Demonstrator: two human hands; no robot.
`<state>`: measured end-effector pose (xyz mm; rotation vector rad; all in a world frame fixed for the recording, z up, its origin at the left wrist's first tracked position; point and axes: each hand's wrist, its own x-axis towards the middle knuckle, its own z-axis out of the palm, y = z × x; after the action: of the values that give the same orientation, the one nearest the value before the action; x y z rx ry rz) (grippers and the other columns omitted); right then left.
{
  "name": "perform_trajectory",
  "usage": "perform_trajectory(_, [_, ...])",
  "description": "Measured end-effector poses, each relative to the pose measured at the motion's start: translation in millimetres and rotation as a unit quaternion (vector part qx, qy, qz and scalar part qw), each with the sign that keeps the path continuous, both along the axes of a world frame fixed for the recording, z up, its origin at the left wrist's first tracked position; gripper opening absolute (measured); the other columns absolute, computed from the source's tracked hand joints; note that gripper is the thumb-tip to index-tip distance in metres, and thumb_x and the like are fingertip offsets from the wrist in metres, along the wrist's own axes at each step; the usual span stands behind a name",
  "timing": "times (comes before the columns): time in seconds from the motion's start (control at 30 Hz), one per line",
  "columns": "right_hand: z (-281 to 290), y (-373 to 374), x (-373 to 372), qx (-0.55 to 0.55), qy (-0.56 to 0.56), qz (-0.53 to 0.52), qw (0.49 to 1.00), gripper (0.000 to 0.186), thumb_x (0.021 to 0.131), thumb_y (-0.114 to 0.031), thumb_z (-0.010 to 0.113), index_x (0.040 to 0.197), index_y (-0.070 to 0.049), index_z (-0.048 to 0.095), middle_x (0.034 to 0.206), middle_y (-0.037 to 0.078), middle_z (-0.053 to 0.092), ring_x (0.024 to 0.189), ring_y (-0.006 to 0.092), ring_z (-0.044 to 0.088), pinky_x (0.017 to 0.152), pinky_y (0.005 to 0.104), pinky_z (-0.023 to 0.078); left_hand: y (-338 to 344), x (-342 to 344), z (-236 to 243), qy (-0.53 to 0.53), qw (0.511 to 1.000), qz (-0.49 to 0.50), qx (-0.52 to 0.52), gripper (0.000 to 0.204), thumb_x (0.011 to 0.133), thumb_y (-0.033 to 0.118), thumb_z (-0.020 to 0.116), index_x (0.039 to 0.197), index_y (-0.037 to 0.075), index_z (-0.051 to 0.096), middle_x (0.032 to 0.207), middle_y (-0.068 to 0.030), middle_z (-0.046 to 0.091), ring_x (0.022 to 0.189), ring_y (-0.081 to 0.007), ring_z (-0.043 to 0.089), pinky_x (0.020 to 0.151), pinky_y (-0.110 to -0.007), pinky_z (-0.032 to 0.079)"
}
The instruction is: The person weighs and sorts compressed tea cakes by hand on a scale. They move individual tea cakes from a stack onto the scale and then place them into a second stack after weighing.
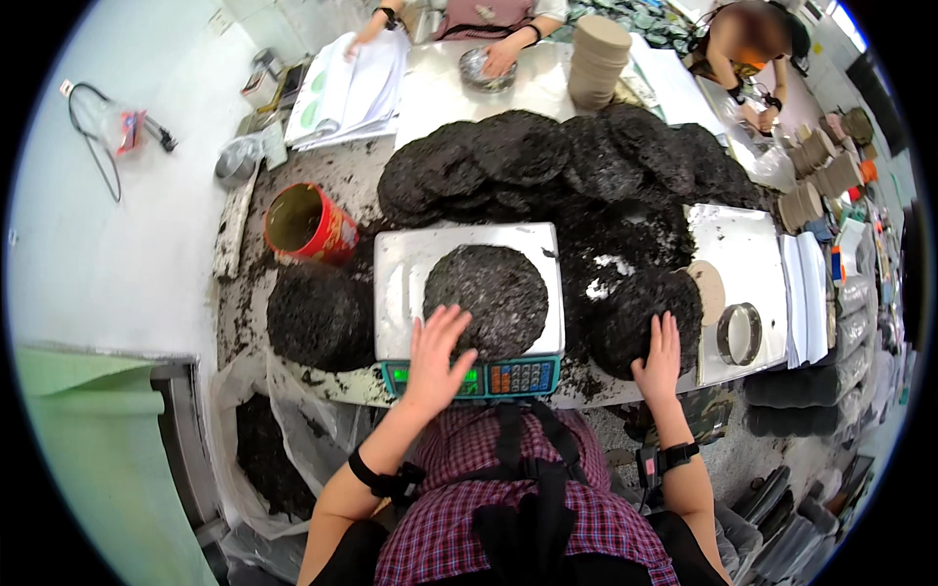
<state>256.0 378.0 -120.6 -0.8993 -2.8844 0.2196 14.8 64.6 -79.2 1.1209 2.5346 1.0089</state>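
A round, flat cake of dark crumbly material point(500, 303) lies on the metal plate of a digital scale point(401, 254) with a green display and a keypad. My left hand point(440, 354) is open, fingers spread, at the cake's left edge and over the front of the scale. On the right, a second dark cake point(625, 322) lies on the table, and my right hand point(661, 354) rests on its near right side with fingers stretched out. Another dark cake point(320, 317) lies left of the scale. Neither hand grips anything.
Behind the scale, several dark cakes point(518, 146) are heaped in a row. A red can point(311, 227) stands at left. A metal ring point(740, 334) and a beige disc point(705, 291) lie at right. Round beige pieces point(598, 63) are stacked across the table, where a co-worker's hand point(503, 59) touches a round tin.
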Motion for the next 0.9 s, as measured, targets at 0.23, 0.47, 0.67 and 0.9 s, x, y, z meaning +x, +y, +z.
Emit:
perform_trajectory(0.23, [51,54,6,-0.037,0.252,-0.127,0.959,0.046,0.081,0.008,0.053,0.127,0.000,0.053,0.124,0.015,0.058,0.112,0.0275,0.056,0.099,0.0351,0.041,-73,-42,12,-0.021,0.982,0.171,0.075,0.041,0.081,0.004,0.062,0.122,0.006,0.057,0.122,-0.0145,0.058,0.115,-0.0313,0.053,0.099,-0.038,0.041])
perform_trajectory(0.47, [79,-24,-116,-0.659,0.350,-0.262,0.612,0.044,0.080,-0.011,0.071,0.115,0.005,0.050,0.113,0.018,0.059,0.100,0.0280,0.060,0.089,0.0402,0.051,-23,-42,7,0.018,0.986,0.131,0.098,0.057,0.085,0.009,0.059,0.138,0.003,0.040,0.140,-0.0184,0.042,0.131,-0.0343,0.039,0.110,-0.041,0.029])
perform_trajectory(0.67, [12,-76,-167,-0.764,0.237,-0.181,0.572,0.031,0.088,-0.010,0.063,0.114,0.005,0.056,0.109,0.012,0.064,0.093,0.0217,0.062,0.083,0.0361,0.050,50,-21,-54,0.097,0.993,-0.009,-0.069,0.058,0.090,0.012,0.052,0.142,0.001,0.031,0.150,-0.0160,0.028,0.139,-0.0303,0.027,0.114,-0.044,0.019])
perform_trajectory(0.9, [63,-133,-165,-0.370,0.217,0.126,0.895,0.026,0.087,-0.007,0.060,0.112,0.001,0.059,0.074,0.028,0.056,0.060,0.0172,0.060,0.057,0.0319,0.046,50,-18,-49,0.125,0.982,-0.006,-0.141,0.058,0.091,0.017,0.051,0.142,-0.001,0.031,0.151,-0.0146,0.027,0.141,-0.0266,0.024,0.115,-0.042,0.018])
